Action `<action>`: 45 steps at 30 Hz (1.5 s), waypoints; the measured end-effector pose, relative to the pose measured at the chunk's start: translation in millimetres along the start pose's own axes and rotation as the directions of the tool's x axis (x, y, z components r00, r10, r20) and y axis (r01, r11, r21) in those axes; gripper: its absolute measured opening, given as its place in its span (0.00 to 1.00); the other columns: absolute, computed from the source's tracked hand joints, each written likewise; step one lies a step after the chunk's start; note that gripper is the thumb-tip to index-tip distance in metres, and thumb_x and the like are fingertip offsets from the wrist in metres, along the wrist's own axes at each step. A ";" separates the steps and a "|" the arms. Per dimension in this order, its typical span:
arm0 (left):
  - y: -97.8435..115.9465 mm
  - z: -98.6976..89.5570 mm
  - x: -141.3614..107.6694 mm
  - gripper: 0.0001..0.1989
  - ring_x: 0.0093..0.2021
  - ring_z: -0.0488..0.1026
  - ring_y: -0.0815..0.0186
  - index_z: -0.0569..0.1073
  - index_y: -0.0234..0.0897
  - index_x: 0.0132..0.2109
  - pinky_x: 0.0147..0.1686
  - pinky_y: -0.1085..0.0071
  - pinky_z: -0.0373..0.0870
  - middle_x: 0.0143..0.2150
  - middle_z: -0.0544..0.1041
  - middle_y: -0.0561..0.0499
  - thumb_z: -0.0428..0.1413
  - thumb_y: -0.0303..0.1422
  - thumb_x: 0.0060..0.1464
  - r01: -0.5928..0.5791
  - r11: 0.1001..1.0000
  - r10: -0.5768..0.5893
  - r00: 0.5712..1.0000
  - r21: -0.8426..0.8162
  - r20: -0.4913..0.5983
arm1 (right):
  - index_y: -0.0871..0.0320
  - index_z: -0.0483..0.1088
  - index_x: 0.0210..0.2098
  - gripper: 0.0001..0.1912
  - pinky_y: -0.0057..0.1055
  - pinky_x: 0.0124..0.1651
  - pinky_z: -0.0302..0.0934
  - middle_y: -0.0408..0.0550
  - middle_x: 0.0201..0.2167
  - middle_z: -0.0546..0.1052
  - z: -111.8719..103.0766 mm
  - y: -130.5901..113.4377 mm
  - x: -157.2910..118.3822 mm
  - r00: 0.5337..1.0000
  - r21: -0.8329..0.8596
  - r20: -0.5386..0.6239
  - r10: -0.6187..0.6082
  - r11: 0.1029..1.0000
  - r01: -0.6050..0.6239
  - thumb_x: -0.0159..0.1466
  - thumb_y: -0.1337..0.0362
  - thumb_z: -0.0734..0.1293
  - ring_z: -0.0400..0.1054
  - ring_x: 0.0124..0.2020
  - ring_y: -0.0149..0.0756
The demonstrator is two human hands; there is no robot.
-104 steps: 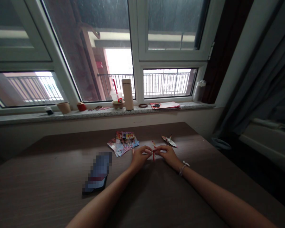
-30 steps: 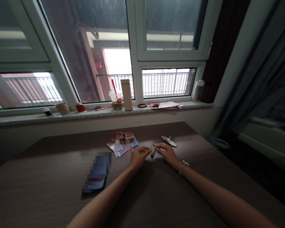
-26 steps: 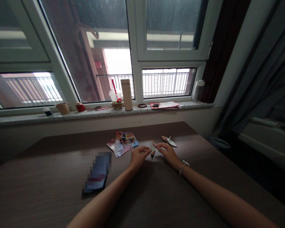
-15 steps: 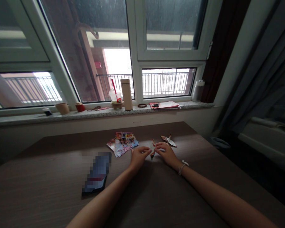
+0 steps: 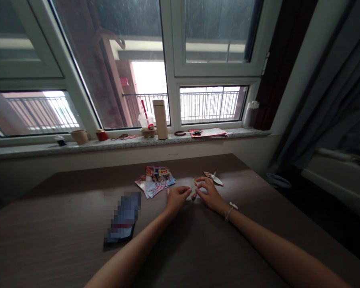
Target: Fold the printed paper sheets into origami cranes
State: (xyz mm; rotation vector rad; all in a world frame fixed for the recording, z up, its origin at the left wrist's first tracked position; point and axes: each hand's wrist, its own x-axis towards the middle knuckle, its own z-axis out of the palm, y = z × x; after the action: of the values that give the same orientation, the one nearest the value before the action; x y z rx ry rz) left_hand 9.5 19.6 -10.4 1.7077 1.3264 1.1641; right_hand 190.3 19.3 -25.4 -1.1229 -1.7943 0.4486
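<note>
A small piece of folded printed paper (image 5: 193, 197) is upright between my two hands over the dark table, partly hidden by fingers. My left hand (image 5: 177, 200) pinches its left side, thumb and forefinger pressed together. From the other side my right hand (image 5: 210, 194), with a bracelet at the wrist, grips the paper between thumb and fingertips. Just beyond my right hand lies a folded paper crane (image 5: 215, 178) with pointed ends. Left of the hands, a loose stack of colourful printed paper sheets (image 5: 159, 183) rests on the table.
A phone-like dark object (image 5: 123, 220), blurred out, lies beside my left forearm. Along the windowsill (image 5: 123, 146) stand a beige flask (image 5: 160, 120), a plastic cup with a red straw (image 5: 145, 120), a paper cup (image 5: 79, 137), scissors (image 5: 196, 133) and papers (image 5: 214, 132).
The folded paper has shifted slightly right and looks narrower. My right fingers have lifted and spread a little around it; my left hand has barely moved.
</note>
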 end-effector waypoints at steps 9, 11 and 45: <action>-6.1 -0.2 1.7 0.04 0.52 0.72 0.57 0.82 0.41 0.30 0.59 0.56 0.61 0.47 0.78 0.47 0.65 0.36 0.47 -0.081 0.983 0.096 0.992 0.162 -0.085 | 0.53 0.75 0.31 0.05 0.49 0.66 0.43 0.48 0.48 0.73 -1.4 4.4 -1.2 1.000 -0.015 0.005 -0.008 1.000 0.008 0.61 0.60 0.68 0.56 0.60 0.45; -7.4 0.3 1.2 0.04 0.52 0.72 0.57 0.82 0.41 0.30 0.59 0.56 0.61 0.47 0.78 0.47 0.65 0.36 0.47 -0.081 0.982 0.096 0.992 0.171 -0.083 | 0.53 0.75 0.30 0.05 0.49 0.66 0.43 0.48 0.48 0.73 -0.7 4.9 -0.9 1.000 -0.012 0.015 -0.014 1.000 0.014 0.61 0.60 0.69 0.56 0.60 0.45; 4.5 2.0 -1.8 0.01 0.55 0.67 0.56 0.81 0.40 0.31 0.60 0.56 0.59 0.49 0.72 0.47 0.65 0.30 0.48 -0.072 0.950 0.096 0.993 0.304 -0.065 | 0.53 0.77 0.29 0.05 0.46 0.63 0.49 0.48 0.43 0.73 3.2 9.0 -0.1 1.000 0.012 0.001 0.006 1.000 -0.006 0.59 0.59 0.72 0.59 0.56 0.44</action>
State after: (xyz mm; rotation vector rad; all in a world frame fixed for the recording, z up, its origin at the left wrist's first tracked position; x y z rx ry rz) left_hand 12.8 16.7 -7.6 1.9681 1.5583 1.1315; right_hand 192.1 24.3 -33.3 -1.1205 -1.7875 0.4628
